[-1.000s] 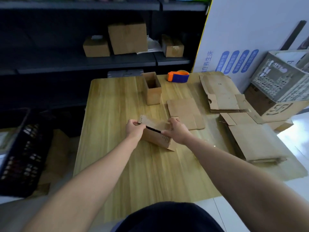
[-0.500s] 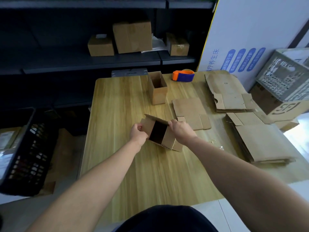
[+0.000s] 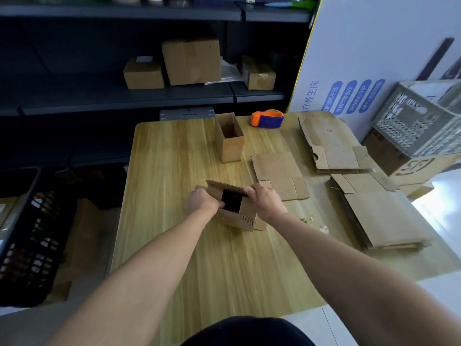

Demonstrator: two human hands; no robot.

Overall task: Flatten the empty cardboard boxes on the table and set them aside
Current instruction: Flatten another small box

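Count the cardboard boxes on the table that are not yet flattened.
2. One open box stands at the far side near the tape dispenser; the second box is gripped by the left hand and right hand in the middle. No others show.

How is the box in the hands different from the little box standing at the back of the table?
The held box is gripped on both sides by the left hand and right hand; nobody touches the standing box. The held box is tipped, its dark opening facing the camera; the standing box sits upright on the table, opening upward. Both are brown cardboard, open and not yet flat.
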